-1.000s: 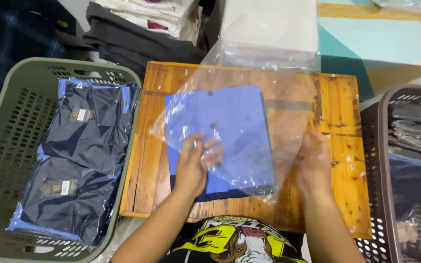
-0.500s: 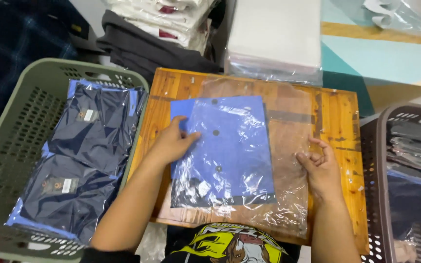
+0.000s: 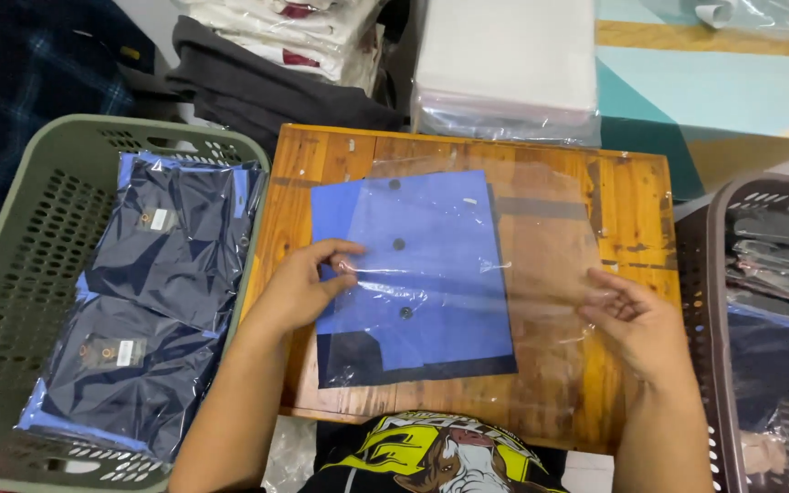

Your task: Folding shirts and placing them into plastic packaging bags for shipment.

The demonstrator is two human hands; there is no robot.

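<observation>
Clear plastic bag [image 3: 504, 274] with the blue sheet [image 3: 413, 265] inside lay flat on the wooden counter [image 3: 636, 196], roughly centred, its mouth end toward the right as far as I could tell. I judged the step as bagging: sheet already seated in the left part of the bag, packing not yet closed off.

Left hand [image 3: 308, 288] pressed down on the left edge of the bag, fingers [image 3: 344, 251] together and curled onto the film over the blue sheet, pinning rather than clamping. Right hand [image 3: 641, 319] sat at the bag's right edge, fingers [image 3: 609, 283] loosely bent and touching the slack film; I couldn't tell if they actually pinched it.

Next move, in my judgement, called for keeping the left side pinned while the loose right portion got smoothed or folded, without dragging the sheet off square.

Look of the thing: film was thin, glossy, wrinkled with glare streaks near the middle; empty right part showed the wood through it. Blue sheet was flat, rectangular, with three small dark dots down its middle and a dark navy strip showing along its bottom edge.

Green basket [image 3: 11, 274] to the left held bagged navy garments [image 3: 171, 251]; grey basket [image 3: 732, 210] to the right held more bagged items. A stack of clear bags [image 3: 504, 82] sat just behind the counter.
</observation>
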